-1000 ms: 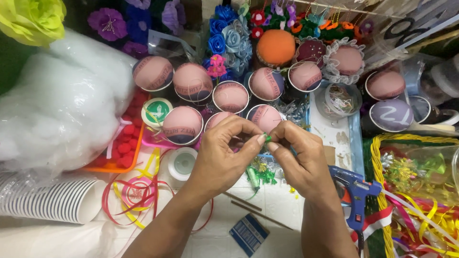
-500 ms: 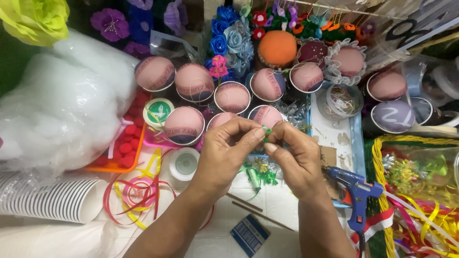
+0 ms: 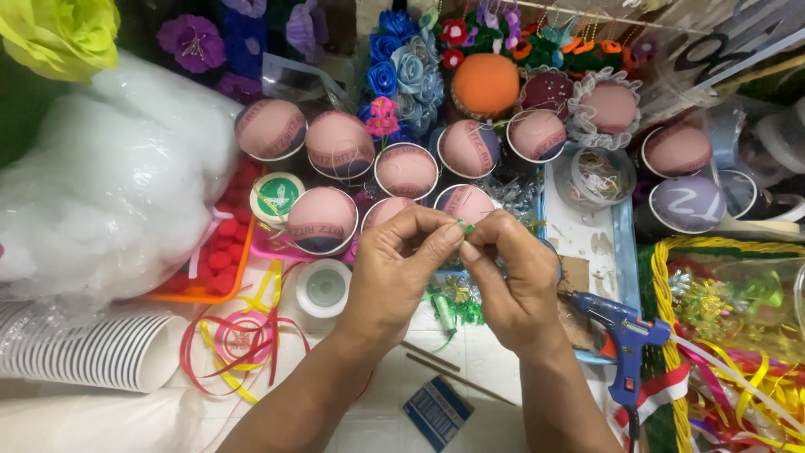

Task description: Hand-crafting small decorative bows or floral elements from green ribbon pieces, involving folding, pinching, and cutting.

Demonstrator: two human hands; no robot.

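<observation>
My left hand point(image 3: 402, 273) and my right hand point(image 3: 516, 281) meet at their fingertips over the middle of the work table. Together they pinch a small green ribbon piece point(image 3: 466, 226), of which only a tip shows between the thumbs and forefingers. Just below the hands lies a green ribbon spool with shiny green scraps point(image 3: 449, 302). Behind the hands stand several cups topped with pink fabric domes point(image 3: 323, 220).
A blue glue gun point(image 3: 625, 335) lies right of my right hand. A stack of white paper cups point(image 3: 84, 352) and loose red and yellow ribbon point(image 3: 239, 340) lie at left, under a bag of white stuffing point(image 3: 109, 176). A basket of ribbons point(image 3: 738, 335) stands at right; fabric flowers at the back.
Both hands stayed together over the same spot; the fingers worked the green piece slightly, and the view shifted a little.
</observation>
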